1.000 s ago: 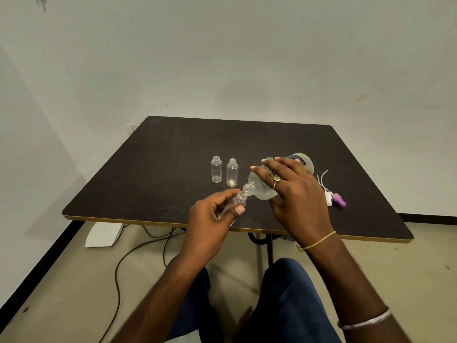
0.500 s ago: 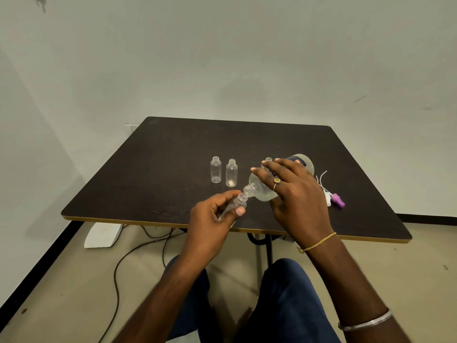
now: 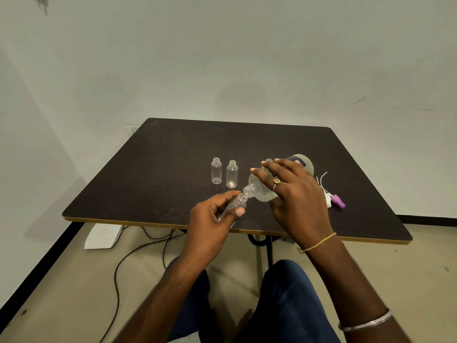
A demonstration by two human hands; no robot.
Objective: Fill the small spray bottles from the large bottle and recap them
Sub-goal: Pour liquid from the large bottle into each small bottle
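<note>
Here the left hand [image 3: 210, 219] pinches a small spray bottle [image 3: 237, 204] above the tabletop [image 3: 153, 169] edge; the right hand [image 3: 294, 196] wraps the tilted large bottle [image 3: 262, 189], necks touching. Any wobble could spill liquid past that narrow mouth.
</note>
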